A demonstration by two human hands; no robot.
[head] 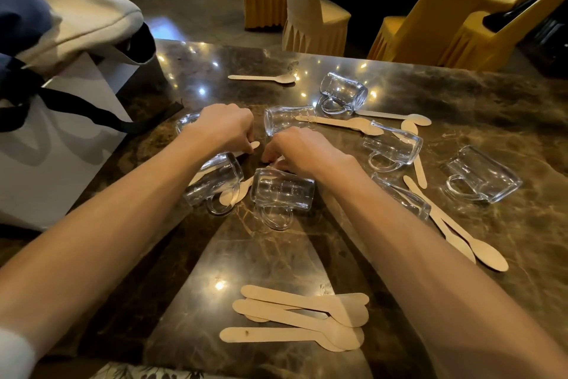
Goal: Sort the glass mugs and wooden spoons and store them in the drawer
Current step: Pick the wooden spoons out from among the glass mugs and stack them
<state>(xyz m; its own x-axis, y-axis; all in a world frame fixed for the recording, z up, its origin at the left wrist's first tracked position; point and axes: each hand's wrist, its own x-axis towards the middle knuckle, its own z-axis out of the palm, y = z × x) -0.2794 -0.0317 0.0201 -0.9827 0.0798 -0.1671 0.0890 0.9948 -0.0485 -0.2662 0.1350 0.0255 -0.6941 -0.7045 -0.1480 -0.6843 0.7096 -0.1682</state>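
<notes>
Several glass mugs lie on their sides on the dark marble table (276,255), among them one mug (282,191) below my right hand and another (215,182) below my left. Wooden spoons are scattered between them, and a gathered pile of spoons (301,317) lies near the front edge. My left hand (224,129) pinches a wooden spoon (253,145) at the table's middle. My right hand (301,151) has its fingers curled down on another spoon beside it; that spoon is mostly hidden. No drawer is in view.
A white paper bag (55,139) with black handles stands at the left, with grey and blue cloth (76,4) above it. Yellow-covered chairs (430,19) line the far side. More mugs (482,176) and spoons (458,225) lie to the right.
</notes>
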